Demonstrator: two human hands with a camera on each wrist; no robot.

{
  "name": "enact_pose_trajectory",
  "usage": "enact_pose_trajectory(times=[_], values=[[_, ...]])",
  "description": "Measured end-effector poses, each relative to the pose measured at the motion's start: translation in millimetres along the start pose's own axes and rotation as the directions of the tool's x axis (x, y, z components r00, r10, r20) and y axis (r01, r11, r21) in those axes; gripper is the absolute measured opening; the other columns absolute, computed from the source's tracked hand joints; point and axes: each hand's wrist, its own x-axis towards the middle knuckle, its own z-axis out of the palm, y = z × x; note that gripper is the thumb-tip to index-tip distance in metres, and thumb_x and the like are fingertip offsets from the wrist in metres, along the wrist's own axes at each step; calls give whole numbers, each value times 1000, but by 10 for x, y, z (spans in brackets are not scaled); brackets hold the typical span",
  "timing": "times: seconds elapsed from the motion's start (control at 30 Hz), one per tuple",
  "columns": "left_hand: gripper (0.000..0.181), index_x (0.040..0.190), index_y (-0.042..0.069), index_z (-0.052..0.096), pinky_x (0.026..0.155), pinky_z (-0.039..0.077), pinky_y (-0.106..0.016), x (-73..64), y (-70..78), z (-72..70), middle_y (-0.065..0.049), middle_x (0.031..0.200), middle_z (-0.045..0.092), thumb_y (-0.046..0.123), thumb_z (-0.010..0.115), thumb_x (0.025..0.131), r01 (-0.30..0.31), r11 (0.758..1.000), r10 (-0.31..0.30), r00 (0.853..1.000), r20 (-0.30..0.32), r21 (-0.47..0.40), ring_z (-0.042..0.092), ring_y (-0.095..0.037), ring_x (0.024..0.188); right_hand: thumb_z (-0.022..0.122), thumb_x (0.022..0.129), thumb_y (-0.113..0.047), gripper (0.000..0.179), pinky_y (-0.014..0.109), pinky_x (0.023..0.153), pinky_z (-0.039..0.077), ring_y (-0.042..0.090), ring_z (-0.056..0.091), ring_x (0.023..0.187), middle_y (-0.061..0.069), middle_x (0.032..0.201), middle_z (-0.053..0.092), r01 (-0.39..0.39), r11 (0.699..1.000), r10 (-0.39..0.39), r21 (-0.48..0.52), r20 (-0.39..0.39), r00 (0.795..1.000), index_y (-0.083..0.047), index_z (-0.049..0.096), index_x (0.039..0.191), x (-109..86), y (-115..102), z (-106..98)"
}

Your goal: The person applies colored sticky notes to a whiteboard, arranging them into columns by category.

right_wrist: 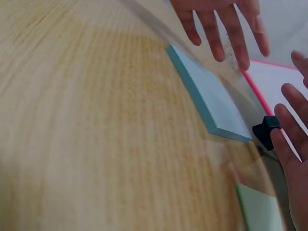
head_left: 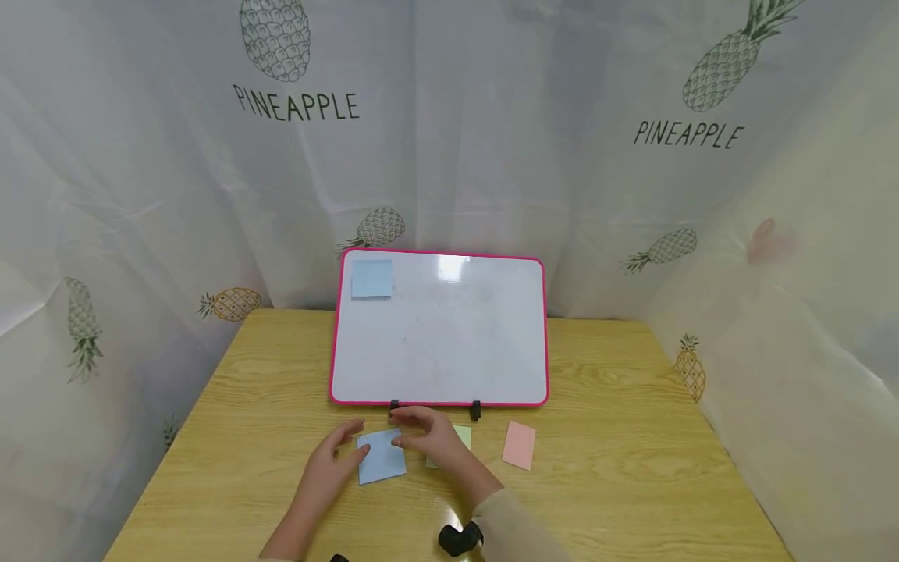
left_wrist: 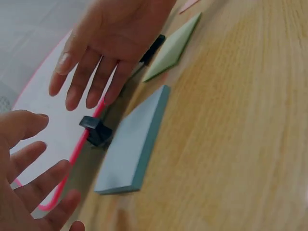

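Observation:
A pad of blue sticky notes (head_left: 382, 459) lies on the table in front of the whiteboard (head_left: 442, 343). My left hand (head_left: 332, 460) is at the pad's left side, fingers spread and relaxed. Over its right edge hovers my right hand (head_left: 430, 439), its fingers loosely bent. Both wrist views show a gap between the hands and the blue pad (left_wrist: 134, 144), with nothing held in the left hand (left_wrist: 26, 178) or the right hand (right_wrist: 294, 130). One blue sticky note (head_left: 371, 279) is stuck at the board's upper left corner.
A green sticky pad (head_left: 463, 435) is partly hidden behind my right hand, and a pink pad (head_left: 519, 446) lies farther right. Black feet (head_left: 475, 410) hold up the pink-rimmed board. Behind hangs a pineapple-print curtain (head_left: 477, 156); a black object (head_left: 460, 538) shows by my right sleeve.

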Motion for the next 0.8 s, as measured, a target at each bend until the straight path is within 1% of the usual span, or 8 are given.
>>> enact_pose_trajectory(times=[0.07, 0.17, 0.23, 0.33, 0.4, 0.43, 0.6, 0.8], values=[[46, 133, 11, 58, 101, 36, -58, -20, -47, 12, -9, 131, 59, 23, 72, 90, 25, 1000, -25, 1000, 6, -19, 49, -33, 121, 74, 86, -6, 42, 34, 95, 47, 22, 61, 113, 6, 117, 68, -10, 1000, 10, -15, 5, 1000, -5, 63, 127, -15, 49, 30], [51, 133, 12, 59, 101, 37, -58, -30, -134, 32, -11, 134, 56, 24, 76, 86, 37, 999, -37, 999, 16, -24, 49, -34, 122, 77, 84, -7, 45, 29, 97, 44, 17, 60, 113, 0, 115, 69, -16, 999, 17, -46, 23, 1000, -7, 64, 127, -30, 119, 67], [56, 133, 11, 59, 101, 37, -56, -33, -191, 42, -12, 134, 55, 23, 80, 82, 12, 1000, -12, 1000, 26, -8, 49, -35, 121, 79, 82, -9, 47, 28, 100, 41, 13, 59, 114, -2, 113, 70, -22, 998, 24, -66, 39, 999, -8, 64, 126, -41, 162, 88], [63, 133, 9, 58, 100, 38, -55, -29, -274, 48, -14, 134, 54, 21, 84, 76, -49, 998, 47, 998, 43, 30, 50, -36, 120, 82, 79, -12, 47, 28, 103, 38, 10, 57, 115, -4, 111, 71, -21, 995, 27, -100, 57, 998, -11, 65, 122, -48, 194, 116], [66, 132, 7, 57, 100, 39, -54, -25, -312, 41, -15, 133, 55, 20, 85, 75, -89, 995, 86, 995, 53, 47, 51, -37, 118, 84, 76, -12, 46, 28, 102, 38, 9, 57, 113, -6, 110, 70, -21, 992, 29, -126, 64, 998, -13, 65, 118, -46, 210, 127], [67, 133, 7, 57, 100, 39, -55, -28, -328, 38, -15, 132, 55, 20, 86, 74, -96, 994, 93, 994, 60, 47, 51, -37, 118, 85, 75, -13, 46, 28, 102, 39, 8, 57, 112, -7, 110, 70, -17, 989, 27, -148, 67, 997, -14, 65, 116, -51, 214, 131], [70, 136, 7, 53, 99, 37, -58, -40, -345, 17, -15, 134, 52, 22, 85, 75, -76, 996, 72, 993, 97, 42, 48, -37, 120, 90, 70, -18, 50, 27, 97, 42, 7, 54, 110, -9, 113, 64, 13, 966, 14, -257, 102, 995, -19, 64, 112, -70, 216, 139], [70, 137, 8, 52, 98, 38, -59, -21, -348, -5, -16, 136, 51, 23, 84, 77, -50, 998, 45, 991, 123, 37, 47, -37, 121, 91, 67, -23, 57, 23, 92, 45, 7, 51, 111, -7, 119, 56, 112, 919, -45, -377, 184, 982, -17, 61, 116, -68, 184, 134]])
